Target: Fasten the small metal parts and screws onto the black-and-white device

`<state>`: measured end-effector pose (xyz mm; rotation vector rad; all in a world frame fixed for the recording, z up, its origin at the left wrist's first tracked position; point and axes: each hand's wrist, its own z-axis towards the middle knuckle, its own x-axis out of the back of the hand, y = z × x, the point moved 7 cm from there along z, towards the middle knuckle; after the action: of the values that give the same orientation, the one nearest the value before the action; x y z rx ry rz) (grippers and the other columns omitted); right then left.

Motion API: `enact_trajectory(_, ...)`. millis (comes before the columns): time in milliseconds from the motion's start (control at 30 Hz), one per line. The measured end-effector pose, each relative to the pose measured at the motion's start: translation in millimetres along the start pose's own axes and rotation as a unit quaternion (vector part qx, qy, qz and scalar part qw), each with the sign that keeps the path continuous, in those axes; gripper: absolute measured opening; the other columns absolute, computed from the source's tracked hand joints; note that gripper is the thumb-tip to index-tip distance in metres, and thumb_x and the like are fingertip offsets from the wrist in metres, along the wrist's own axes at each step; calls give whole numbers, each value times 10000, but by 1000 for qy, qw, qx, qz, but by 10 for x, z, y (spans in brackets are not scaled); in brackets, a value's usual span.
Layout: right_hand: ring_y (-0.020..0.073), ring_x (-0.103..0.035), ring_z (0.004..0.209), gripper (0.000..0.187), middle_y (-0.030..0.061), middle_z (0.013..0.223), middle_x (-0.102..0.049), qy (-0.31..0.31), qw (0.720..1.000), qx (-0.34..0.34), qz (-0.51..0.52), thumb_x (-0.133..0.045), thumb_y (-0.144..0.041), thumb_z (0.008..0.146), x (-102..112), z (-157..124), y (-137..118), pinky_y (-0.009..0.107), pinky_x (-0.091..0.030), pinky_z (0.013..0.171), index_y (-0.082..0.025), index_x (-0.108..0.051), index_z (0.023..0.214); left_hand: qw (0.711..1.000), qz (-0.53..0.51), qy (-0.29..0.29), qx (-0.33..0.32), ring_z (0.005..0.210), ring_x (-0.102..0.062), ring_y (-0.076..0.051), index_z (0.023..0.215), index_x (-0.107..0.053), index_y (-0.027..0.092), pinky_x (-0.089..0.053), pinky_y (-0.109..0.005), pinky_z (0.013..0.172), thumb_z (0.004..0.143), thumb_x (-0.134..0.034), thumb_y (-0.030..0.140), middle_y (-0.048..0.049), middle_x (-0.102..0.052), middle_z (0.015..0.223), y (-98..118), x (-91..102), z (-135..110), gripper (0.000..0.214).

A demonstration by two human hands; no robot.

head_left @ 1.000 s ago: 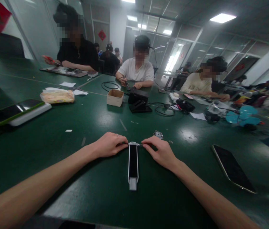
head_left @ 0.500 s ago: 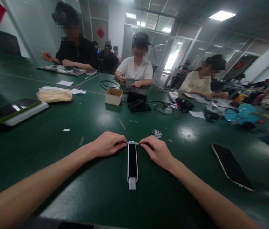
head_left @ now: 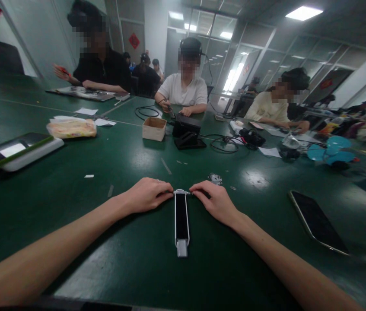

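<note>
A narrow, elongated device (head_left: 181,218) with a black face and white edges lies lengthwise on the green table in front of me. At its near end sticks out a light grey block (head_left: 182,249). Across the far end runs a thin metal bar (head_left: 181,192). My left hand (head_left: 147,194) pinches the bar's left end between thumb and fingers. On the other side, my right hand (head_left: 214,201) has thumb and fingertips closed at the right end, where a small metal tip shows. Behind my right hand is a flat, lacy metal piece (head_left: 215,178).
A phone (head_left: 319,222) lies to the right, a green-edged tablet (head_left: 11,149) to the left. Farther back stand a small open box (head_left: 154,129), a black stand (head_left: 187,129) and a packet of tissues (head_left: 71,128). Several people sit around the table (head_left: 121,259).
Both hands keep nearly the same pinch at the bar. The view has shifted slightly; the device sits a touch farther right in the picture.
</note>
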<state>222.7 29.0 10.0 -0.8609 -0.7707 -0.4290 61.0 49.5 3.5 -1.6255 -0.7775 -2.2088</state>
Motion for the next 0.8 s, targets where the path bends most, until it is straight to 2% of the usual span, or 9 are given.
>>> enact_trajectory(233, 158, -642, 764, 138, 50, 883, -692, -5, 999, -13, 29, -563, -165, 867, 10, -19, -31, 298, -541, 681, -171, -660, 965, 1000, 7, -6, 9, 728, -663, -148, 983, -663, 174, -467, -225, 648, 938, -510, 252, -24, -718, 862, -15, -13, -8, 177)
enact_trajectory(433, 157, -627, 764, 131, 50, 886, -684, -3, 1000, -6, 15, -593, -199, 857, -10, -11, -52, 293, -530, 673, -177, -658, 968, 1000, 8, -10, 12, 733, -659, -147, 985, -658, 178, -463, -222, 648, 943, -496, 263, -22, -717, 867, -14, -18, -8, 187)
enact_trajectory(800, 193, -608, 858, 181, 72, 934, -664, 2, 998, 64, -19, -558, -164, 879, -58, 12, -160, 350, -525, 753, -183, -625, 1047, 1000, 13, -1, 7, 694, -654, -142, 982, -661, 183, -461, -219, 625, 952, -464, 279, -23, -716, 842, -7, -6, -8, 221)
